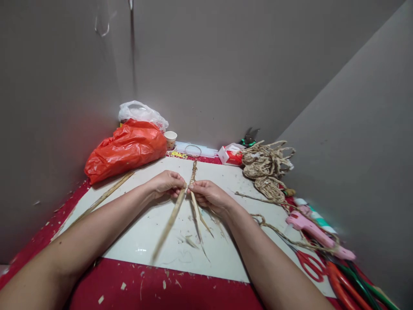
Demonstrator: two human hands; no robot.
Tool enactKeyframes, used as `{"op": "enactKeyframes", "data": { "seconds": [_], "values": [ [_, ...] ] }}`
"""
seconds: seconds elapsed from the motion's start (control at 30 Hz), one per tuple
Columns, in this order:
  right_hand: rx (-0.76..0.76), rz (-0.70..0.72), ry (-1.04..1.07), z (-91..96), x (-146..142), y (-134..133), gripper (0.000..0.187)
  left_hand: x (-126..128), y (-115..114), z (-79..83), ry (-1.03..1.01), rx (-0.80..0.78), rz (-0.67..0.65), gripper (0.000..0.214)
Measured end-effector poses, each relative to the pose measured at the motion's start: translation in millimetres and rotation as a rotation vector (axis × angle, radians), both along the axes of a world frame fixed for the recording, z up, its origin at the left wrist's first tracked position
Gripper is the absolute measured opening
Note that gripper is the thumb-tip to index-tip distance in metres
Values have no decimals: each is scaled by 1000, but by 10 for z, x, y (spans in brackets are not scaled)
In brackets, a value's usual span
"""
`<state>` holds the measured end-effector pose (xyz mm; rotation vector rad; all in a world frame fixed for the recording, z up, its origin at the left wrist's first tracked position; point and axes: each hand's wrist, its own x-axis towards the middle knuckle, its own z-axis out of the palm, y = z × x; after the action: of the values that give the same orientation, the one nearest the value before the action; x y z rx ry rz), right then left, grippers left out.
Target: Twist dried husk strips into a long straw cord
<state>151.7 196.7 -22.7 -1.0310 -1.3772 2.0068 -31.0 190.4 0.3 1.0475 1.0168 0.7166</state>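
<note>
Dry, straw-coloured plant strips come together between my two hands over a white board [135,241]. My left hand [168,183] pinches one long flat strip [169,224], whose lower end is blurred and points towards me. Close beside it, my right hand [208,193] is closed on the thinner strips [197,215], which fan out below it with pointed ends. Beyond the fingers, a short braided piece [194,170] of the same fibre runs away from me along the board. The fingertips cover the spot where the strips meet the braid.
A red plastic bag [129,144] and a paper cup [170,140] stand at the back left. Woven rope pieces [266,168] are heaped at the right, near a pink glue gun [316,230] and red-handled scissors [311,265]. Another long strip [106,193] lies left.
</note>
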Motion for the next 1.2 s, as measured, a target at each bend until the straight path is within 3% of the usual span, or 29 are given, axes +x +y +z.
{"op": "enactKeyframes", "data": {
  "seconds": [0.33,0.63,0.9,1.2],
  "values": [
    [-67,-5,49,42,5,-6,27,-99,78,-6,-128,18,-44,27],
    [-31,-27,53,42,-10,-17,30,13,22,-85,-33,85,8,33],
    [-31,8,61,18,7,5,29,-13,18,-4,-139,-6,-3,35],
    [-20,12,74,-8,15,23,28,82,3,-120,2,222,126,24]
  ]
}}
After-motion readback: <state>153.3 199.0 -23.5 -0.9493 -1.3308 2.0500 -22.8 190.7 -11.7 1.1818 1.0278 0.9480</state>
